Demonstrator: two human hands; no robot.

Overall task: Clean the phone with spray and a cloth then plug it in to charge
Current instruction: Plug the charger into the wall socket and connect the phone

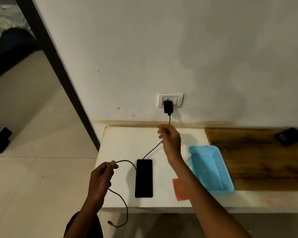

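A black phone (143,178) lies flat, screen dark, on the white table (120,143). A black charger adapter (168,106) sits in the wall socket (170,100). Its thin black cable (151,151) drops past my right hand, runs under the phone's far end and loops left to my left hand (101,177), which pinches it. The cable's loose plug end (110,223) dangles below the table edge. My right hand (170,138) hovers blurred just under the adapter, fingers apart. An orange cloth (180,189) lies right of the phone, partly under my forearm.
An upturned blue plastic basket (212,169) rests right of my right arm, overlapping a wooden board (256,160). A dark small object (289,136) lies at the board's far right. A black door frame (58,66) and tiled floor (33,169) are to the left.
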